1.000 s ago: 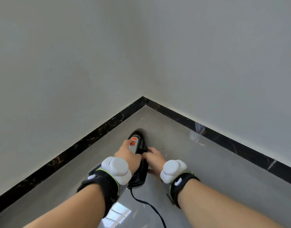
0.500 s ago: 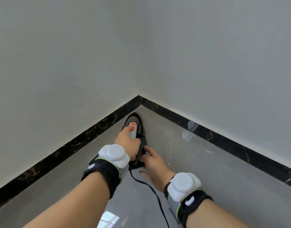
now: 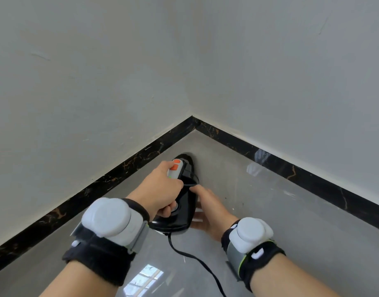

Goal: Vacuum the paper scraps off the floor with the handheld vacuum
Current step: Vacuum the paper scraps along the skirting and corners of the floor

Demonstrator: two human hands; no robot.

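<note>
Handheld vacuum (image 3: 185, 207) sits low on the grey floor (image 3: 291, 221), close to the room corner where the two black skirting boards (image 3: 111, 179) meet. Its long axis runs from you toward that corner: nozzle end points away and slightly left, rear end faces you, with the black cord (image 3: 197, 260) trailing back from the rear across the floor. Body is glossy black and rounded; the handle on top is light grey with two orange buttons (image 3: 175, 165) near its front.

Your left hand (image 3: 160, 191) has a closed grip around the handle, fingers wrapped under it, thumb lying alongside the grey part just short of the buttons. Your right hand (image 3: 210, 209) is loosely spread, not closed on anything; fingertips touch the vacuum's right flank, palm low by the floor.

Both wrists carry black straps with white pods (image 3: 108, 218). A few tiny specks (image 3: 233, 209) lie on the floor right of your right hand; too small to identify.
</note>
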